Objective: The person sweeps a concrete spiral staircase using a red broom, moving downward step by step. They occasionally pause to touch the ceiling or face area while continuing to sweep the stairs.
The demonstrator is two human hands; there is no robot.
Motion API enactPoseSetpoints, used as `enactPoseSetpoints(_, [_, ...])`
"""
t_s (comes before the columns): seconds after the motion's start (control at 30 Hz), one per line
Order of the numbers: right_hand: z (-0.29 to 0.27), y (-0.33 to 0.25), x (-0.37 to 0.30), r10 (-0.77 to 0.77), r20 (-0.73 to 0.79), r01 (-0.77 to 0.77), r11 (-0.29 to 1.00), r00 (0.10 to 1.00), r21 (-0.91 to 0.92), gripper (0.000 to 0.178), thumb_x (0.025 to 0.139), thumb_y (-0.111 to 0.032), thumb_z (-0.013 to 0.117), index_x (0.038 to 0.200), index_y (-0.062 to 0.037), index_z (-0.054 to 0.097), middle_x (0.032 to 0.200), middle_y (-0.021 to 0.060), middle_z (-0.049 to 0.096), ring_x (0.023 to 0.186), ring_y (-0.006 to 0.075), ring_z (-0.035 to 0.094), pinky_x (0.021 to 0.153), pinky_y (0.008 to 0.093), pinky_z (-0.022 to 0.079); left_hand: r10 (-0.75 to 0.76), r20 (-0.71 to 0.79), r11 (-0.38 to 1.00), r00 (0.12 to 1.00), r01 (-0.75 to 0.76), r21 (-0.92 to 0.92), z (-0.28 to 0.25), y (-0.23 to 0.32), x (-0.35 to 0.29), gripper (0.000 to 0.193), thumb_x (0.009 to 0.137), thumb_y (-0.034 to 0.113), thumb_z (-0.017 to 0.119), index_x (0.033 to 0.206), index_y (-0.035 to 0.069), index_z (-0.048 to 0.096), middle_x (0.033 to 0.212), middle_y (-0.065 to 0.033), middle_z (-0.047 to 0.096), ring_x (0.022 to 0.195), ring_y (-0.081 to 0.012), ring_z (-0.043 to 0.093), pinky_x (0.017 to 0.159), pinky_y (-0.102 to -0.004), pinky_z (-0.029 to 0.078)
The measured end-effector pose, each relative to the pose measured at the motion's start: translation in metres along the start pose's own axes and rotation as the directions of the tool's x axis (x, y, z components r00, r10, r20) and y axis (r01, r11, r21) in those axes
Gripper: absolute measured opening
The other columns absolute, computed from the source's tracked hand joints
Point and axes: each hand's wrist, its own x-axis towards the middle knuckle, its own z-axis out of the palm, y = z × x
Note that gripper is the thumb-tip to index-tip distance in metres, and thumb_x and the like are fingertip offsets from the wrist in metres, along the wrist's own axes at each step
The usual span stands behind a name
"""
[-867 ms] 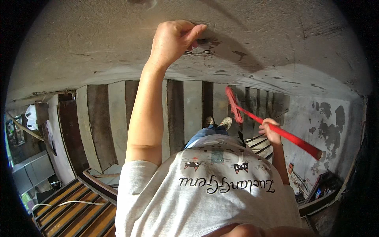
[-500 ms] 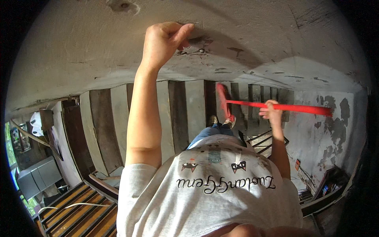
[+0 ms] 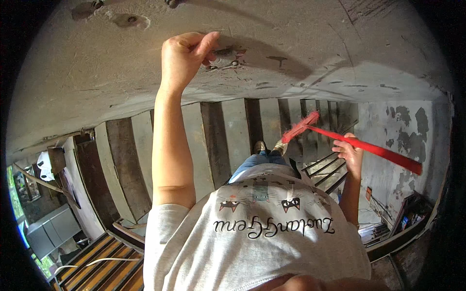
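Observation:
In my right hand (image 3: 350, 151) is a red broom, its handle (image 3: 374, 150) running out to the right past my fingers. Its bristly head (image 3: 301, 127) hangs by my shoes (image 3: 279, 146), over the stairs. High on the left, my left hand (image 3: 187, 56) is closed in a fist with the thumb sticking out, close against the plaster wall (image 3: 301, 43); I cannot tell whether it presses on it. No thing shows in that fist, though its inner side is partly hidden.
Narrow stair treads (image 3: 194, 140) run across under me. A dark metal railing (image 3: 325, 167) stands beyond my right arm. Lower left are slatted bars (image 3: 107, 262) with a pale cable and a grey cabinet (image 3: 53, 225). Peeling wall (image 3: 405, 136) rises at the right.
The broom has tilted: its head has swung to the right and its handle end has dropped lower. My right hand has shifted slightly right. The view has turned a little; my left fist remains by the wall.

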Motion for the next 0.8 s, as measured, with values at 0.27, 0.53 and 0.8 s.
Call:
enactPoseSetpoints(0.27, [-0.094,0.012,-0.004,-0.136,0.137,0.044,0.847,0.981,0.530,0.028,0.086,-0.026,0.035,0.098,-0.0023,0.044,0.098,0.0250,0.053,0.083,0.0327,0.056,0.063,0.0311,0.047,0.011,-0.014,1.000,1.000,-0.011,-0.003,0.003,-0.001,0.000,0.023,0.078,0.019,0.058,0.069,-0.001,0.061,0.052,-0.0060,0.057,0.045,-0.0081,0.053,0.042,-0.0200,0.041])
enactPoseSetpoints(0.53, [-0.092,0.134,-0.022,0.461,0.170,-0.477,0.707,0.871,0.522,0.025,0.079,-0.014,0.050,0.099,0.0001,0.048,0.077,0.0074,0.053,0.061,0.0131,0.051,0.044,0.0178,0.042,-0.008,0.009,1.000,1.000,0.008,-0.017,0.005,0.001,0.004,0.023,0.075,0.022,0.060,0.067,0.001,0.062,0.052,-0.0043,0.057,0.046,-0.0070,0.053,0.041,-0.0185,0.041])
enactPoseSetpoints(0.8, [-0.056,0.181,-0.052,0.430,0.134,-0.271,0.751,0.893,-0.602,0.020,0.076,-0.012,0.051,0.073,0.0076,0.054,0.056,0.0118,0.054,0.042,0.0182,0.051,0.039,0.0311,0.041,0.039,-0.044,0.999,0.998,-0.037,0.037,0.000,-0.005,0.001,0.022,0.077,0.018,0.059,0.068,-0.002,0.061,0.052,-0.0068,0.057,0.045,-0.0086,0.053,0.041,-0.0210,0.042])
